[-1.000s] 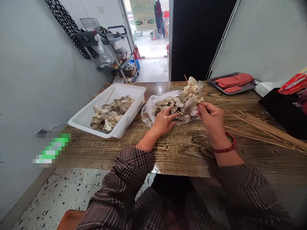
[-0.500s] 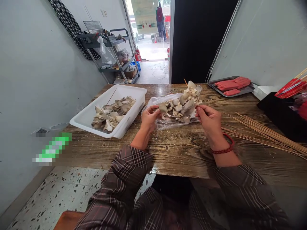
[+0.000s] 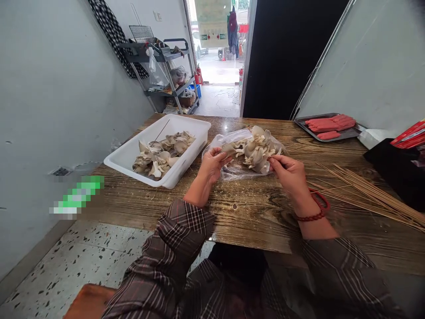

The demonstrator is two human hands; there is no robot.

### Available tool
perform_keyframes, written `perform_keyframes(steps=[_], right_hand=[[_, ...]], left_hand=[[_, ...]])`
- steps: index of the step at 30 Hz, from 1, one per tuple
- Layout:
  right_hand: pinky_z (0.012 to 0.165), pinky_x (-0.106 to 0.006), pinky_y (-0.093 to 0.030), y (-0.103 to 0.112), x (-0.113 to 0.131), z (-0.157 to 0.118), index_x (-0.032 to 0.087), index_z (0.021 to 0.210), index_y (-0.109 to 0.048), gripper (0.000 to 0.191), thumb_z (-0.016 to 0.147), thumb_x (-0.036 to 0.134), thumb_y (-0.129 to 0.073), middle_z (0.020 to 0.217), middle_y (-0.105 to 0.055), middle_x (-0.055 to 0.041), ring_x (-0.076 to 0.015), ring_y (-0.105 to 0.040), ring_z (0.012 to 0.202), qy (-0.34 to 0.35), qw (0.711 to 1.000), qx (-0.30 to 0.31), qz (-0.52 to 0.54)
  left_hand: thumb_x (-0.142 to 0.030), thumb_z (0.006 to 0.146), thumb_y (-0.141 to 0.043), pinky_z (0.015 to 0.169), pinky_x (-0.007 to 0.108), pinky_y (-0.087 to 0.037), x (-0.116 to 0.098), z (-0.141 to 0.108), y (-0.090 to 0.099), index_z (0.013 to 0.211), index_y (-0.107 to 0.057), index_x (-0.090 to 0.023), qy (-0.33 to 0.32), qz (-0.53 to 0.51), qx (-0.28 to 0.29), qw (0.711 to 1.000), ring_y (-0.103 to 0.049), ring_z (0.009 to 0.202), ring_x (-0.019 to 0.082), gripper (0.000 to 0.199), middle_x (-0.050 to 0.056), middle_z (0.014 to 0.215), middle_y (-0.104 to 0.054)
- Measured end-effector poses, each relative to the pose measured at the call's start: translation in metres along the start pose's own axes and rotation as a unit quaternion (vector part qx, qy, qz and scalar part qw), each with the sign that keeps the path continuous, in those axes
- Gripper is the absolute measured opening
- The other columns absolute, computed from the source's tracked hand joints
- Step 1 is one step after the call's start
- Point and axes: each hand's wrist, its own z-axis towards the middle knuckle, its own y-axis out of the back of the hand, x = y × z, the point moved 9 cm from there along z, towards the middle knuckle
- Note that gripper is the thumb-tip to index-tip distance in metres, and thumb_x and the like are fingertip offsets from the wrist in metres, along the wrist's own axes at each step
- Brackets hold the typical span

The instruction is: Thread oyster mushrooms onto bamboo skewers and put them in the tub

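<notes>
A grey-white mushroom piece (image 3: 228,149) is pinched between the thumb and fingers of my left hand (image 3: 212,165). My right hand (image 3: 288,172), with a red braided band at its wrist, is closed at the lower right edge of a bunch of mushrooms (image 3: 257,148); what its fingertips grip is too small to make out. The bunch is raised over a clear plastic bag (image 3: 232,173) on the wooden table. To the left, a white plastic tub (image 3: 181,174) holds more mushrooms (image 3: 159,157) with a thin skewer poking up.
Long bamboo skewers (image 3: 375,195) lie fanned out on the table (image 3: 245,221) at the right. Behind them are a dark tray (image 3: 302,125) of pink-red sticks (image 3: 332,123) and a black holder (image 3: 392,173). A shelf cart (image 3: 159,55) stands beyond the table.
The mushroom bunch by my right hand has tipped lower and closer together, and the pointed stick tip above it no longer shows. The whole view has shifted slightly.
</notes>
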Motion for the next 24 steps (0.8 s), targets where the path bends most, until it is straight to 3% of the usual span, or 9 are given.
perform_keyframes(steps=[3, 10, 14, 16, 20, 22, 24], right_hand=[[0.041, -0.022, -0.03, 0.002, -0.003, 0.0, 0.015, 0.086, -0.075, 0.03, 0.077, 0.043, -0.069, 0.055, -0.059, 0.0018, -0.0078, -0.04, 0.042, -0.005, 1.0, -0.007, 0.006], [0.044, -0.022, -0.034, 0.001, -0.003, 0.001, 0.015, 0.086, -0.076, 0.029, 0.076, 0.042, -0.069, 0.057, -0.061, 0.0006, -0.0097, -0.047, 0.046, 0.002, 1.0, -0.001, -0.005], [0.046, -0.023, -0.037, 0.0, 0.0, 0.0, 0.015, 0.087, -0.076, 0.03, 0.077, 0.042, -0.068, 0.057, -0.062, 0.0003, -0.0108, -0.05, 0.048, 0.006, 1.0, 0.005, -0.015], [0.048, -0.023, -0.038, 0.0, 0.003, 0.0, 0.015, 0.087, -0.076, 0.029, 0.078, 0.041, -0.067, 0.057, -0.062, 0.0004, -0.0112, -0.051, 0.05, 0.015, 1.0, 0.005, -0.025], [0.052, -0.025, -0.039, 0.001, 0.004, 0.001, 0.014, 0.087, -0.076, 0.028, 0.078, 0.039, -0.066, 0.057, -0.063, 0.0003, -0.0115, -0.052, 0.051, 0.021, 0.999, 0.0, -0.039], [0.051, -0.025, -0.039, 0.001, 0.003, 0.001, 0.014, 0.087, -0.076, 0.028, 0.078, 0.038, -0.066, 0.057, -0.063, 0.0001, -0.0114, -0.051, 0.051, 0.019, 0.999, 0.0, -0.04], [0.05, -0.024, -0.038, 0.001, 0.002, 0.001, 0.014, 0.087, -0.076, 0.028, 0.079, 0.039, -0.066, 0.057, -0.063, -0.0002, -0.0114, -0.051, 0.051, 0.016, 0.999, 0.005, -0.039]], left_hand=[[-0.012, 0.068, -0.074, 0.082, 0.036, -0.056, -0.001, 0.001, 0.001, 0.083, -0.044, -0.019, 0.015, 0.001, 0.003, 1.0, -0.072, 0.081, 0.018, 0.034, 0.001, 0.08, -0.068], [-0.021, 0.074, -0.073, 0.059, 0.022, -0.053, -0.015, 0.006, 0.01, 0.095, -0.049, -0.018, -0.062, 0.071, -0.033, 0.995, -0.067, 0.06, 0.011, 0.032, -0.003, 0.07, -0.065], [-0.022, 0.072, -0.074, 0.061, 0.026, -0.054, -0.012, 0.006, 0.007, 0.097, -0.051, -0.017, -0.074, 0.107, -0.021, 0.991, -0.067, 0.061, 0.013, 0.034, -0.001, 0.073, -0.066], [-0.021, 0.071, -0.075, 0.064, 0.027, -0.055, -0.008, 0.006, 0.001, 0.101, -0.055, -0.017, -0.078, 0.151, 0.012, 0.985, -0.067, 0.063, 0.014, 0.036, 0.001, 0.074, -0.067], [-0.023, 0.074, -0.072, 0.068, 0.03, -0.056, 0.009, 0.007, -0.013, 0.115, -0.059, -0.013, -0.046, 0.245, 0.099, 0.963, -0.07, 0.075, 0.019, 0.043, 0.008, 0.083, -0.07], [-0.027, 0.079, -0.067, 0.073, 0.034, -0.056, 0.006, 0.01, -0.01, 0.119, -0.059, -0.012, -0.072, 0.31, 0.086, 0.944, -0.07, 0.08, 0.021, 0.044, 0.011, 0.094, -0.072], [-0.031, 0.083, -0.063, 0.081, 0.039, -0.055, -0.006, 0.012, -0.005, 0.118, -0.062, -0.011, -0.127, 0.409, 0.048, 0.902, -0.069, 0.088, 0.024, 0.04, 0.013, 0.101, -0.071]])
